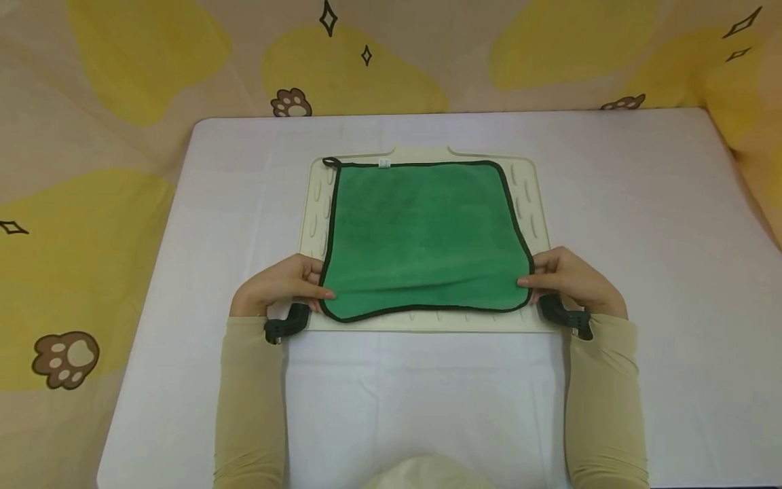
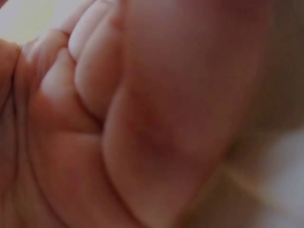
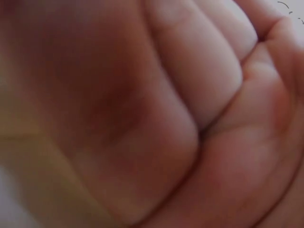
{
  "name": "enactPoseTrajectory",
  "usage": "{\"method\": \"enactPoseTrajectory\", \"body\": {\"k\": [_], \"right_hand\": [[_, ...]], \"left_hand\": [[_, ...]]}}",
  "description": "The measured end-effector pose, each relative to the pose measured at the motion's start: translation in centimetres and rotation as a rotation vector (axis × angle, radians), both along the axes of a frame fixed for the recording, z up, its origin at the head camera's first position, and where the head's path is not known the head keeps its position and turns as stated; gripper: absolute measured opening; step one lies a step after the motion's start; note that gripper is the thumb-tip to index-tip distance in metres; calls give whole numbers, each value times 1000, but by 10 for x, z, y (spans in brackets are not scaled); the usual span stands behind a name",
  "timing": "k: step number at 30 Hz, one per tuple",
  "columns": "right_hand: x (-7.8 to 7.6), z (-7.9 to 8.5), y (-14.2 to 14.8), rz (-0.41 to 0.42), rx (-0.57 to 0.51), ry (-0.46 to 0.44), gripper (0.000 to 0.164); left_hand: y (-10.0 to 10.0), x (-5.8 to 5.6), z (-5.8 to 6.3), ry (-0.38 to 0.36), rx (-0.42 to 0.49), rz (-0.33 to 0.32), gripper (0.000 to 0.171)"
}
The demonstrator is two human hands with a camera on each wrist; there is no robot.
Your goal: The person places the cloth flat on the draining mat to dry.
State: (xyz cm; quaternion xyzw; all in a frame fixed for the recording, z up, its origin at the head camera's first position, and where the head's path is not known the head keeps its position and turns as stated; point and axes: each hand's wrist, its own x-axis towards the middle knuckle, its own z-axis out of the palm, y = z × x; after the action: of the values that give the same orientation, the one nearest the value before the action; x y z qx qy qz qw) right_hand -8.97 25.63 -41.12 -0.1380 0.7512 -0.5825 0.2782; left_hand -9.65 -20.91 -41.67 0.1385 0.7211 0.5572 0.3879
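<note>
A green cloth (image 1: 421, 231) with a black edge binding lies spread over a cream ribbed board (image 1: 427, 322). It has a hanging loop at its far left corner and a small white tag on its far edge. My left hand (image 1: 286, 282) pinches the cloth's near left side, thumb on top and fingers beneath. At the near right side my right hand (image 1: 574, 278) pinches it the same way. A low crease runs across the cloth between the hands. Both wrist views are filled by curled fingers of the left hand (image 2: 95, 118) and the right hand (image 3: 199, 104); the cloth is hidden there.
The board lies on a white-covered table (image 1: 660, 224). Behind and to the left hangs a yellow and beige fabric (image 1: 201, 61) with paw prints. Black wrist devices, one of them a left wrist mount (image 1: 287, 322), sit close to the board's sides.
</note>
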Motion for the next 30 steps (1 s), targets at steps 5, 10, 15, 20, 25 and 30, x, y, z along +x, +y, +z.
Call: {"method": "enactPoseTrajectory", "body": {"k": [5,10,15,20,25,30], "right_hand": [[-1,3,0,25,90,1,29],[-2,7,0,22,125,-31,29],[-3,7,-2,8,111,-40,34],[-6,4,-5,-64,28,-37,33],[-8,2,-9,-139,29,-26,28],[-10,1,-14,-203,98,-4,31]], "left_hand": [[0,1,1,-3,10,-17,15],[0,1,1,6,8,-19,16],[-1,1,1,20,-37,5,23],[1,0,3,45,-100,54,32],[1,-3,3,62,-130,136,29],[-1,-9,2,96,-133,215,24]]}}
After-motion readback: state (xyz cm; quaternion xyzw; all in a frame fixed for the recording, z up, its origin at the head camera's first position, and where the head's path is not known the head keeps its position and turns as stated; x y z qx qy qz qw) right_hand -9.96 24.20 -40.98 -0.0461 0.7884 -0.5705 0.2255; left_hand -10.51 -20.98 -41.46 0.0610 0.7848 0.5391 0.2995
